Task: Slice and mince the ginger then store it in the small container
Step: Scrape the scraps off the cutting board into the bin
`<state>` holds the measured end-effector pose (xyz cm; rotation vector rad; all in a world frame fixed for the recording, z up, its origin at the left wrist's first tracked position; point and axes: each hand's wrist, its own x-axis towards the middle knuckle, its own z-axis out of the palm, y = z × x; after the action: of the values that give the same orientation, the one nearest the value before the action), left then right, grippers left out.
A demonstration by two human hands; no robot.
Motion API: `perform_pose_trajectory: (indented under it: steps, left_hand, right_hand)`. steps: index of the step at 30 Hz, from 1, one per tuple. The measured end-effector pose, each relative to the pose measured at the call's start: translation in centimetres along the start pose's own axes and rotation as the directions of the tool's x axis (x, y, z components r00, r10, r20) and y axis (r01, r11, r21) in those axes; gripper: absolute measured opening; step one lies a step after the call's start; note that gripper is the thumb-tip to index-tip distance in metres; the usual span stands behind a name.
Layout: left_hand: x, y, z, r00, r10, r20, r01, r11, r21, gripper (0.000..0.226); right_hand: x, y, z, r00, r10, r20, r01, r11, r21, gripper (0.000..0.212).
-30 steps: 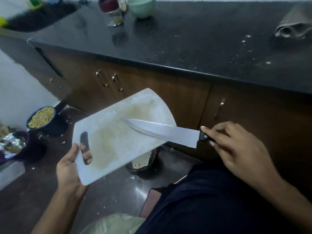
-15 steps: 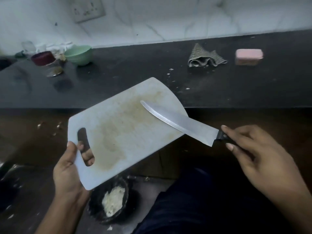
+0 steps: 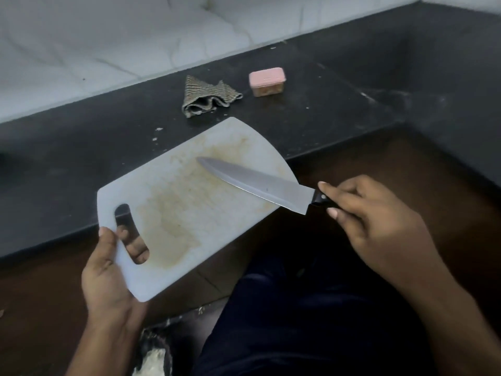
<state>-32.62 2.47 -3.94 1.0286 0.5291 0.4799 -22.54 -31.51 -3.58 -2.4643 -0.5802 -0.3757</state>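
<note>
My left hand (image 3: 108, 275) grips a white cutting board (image 3: 189, 207) by its handle slot, holding it tilted in the air in front of the black counter. The board is stained yellowish and carries no ginger. My right hand (image 3: 374, 226) holds a large knife (image 3: 260, 184) by its black handle, with the blade lying flat across the board's right part. A small container with a pink lid (image 3: 267, 81) stands shut on the counter beyond the board. A dark bowl (image 3: 156, 354) with pale minced bits sits low at the bottom edge, partly hidden by my arm.
A crumpled striped cloth (image 3: 207, 97) lies on the black counter (image 3: 81, 158) left of the pink-lidded container. Small white crumbs dot the counter. A white marbled wall runs behind. The counter turns a corner at the right. My dark-clothed leg fills the lower right.
The view has swung right and up along the counter. Board and knife have stayed in my hands, now raised toward the counter edge; the bowls at the left have left the view.
</note>
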Motion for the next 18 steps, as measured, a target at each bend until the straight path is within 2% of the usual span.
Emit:
perform_pose_trajectory:
  steps: [9, 13, 18]
  left_hand:
    - [2.6, -2.1, 6.8, 0.995, -0.098, 0.029, 0.092, 0.982, 0.166, 0.050]
    - [4.3, -1.8, 9.7, 0.983, -0.166, 0.083, 0.146, 0.966, 0.213, 0.041]
    - [6.9, -1.4, 13.4, 0.965, -0.252, 0.065, 0.224, 0.931, 0.288, 0.040]
  right_hand:
    - [-0.8, 3.8, -1.9, 0.990, 0.132, -0.040, -0.135, 0.986, -0.097, 0.041]
    - [0.0, 4.7, -2.7, 0.980, 0.190, -0.065, -0.197, 0.972, -0.130, 0.042]
    - [1.4, 5.3, -3.2, 0.964, 0.249, -0.094, -0.262, 0.949, -0.172, 0.041]
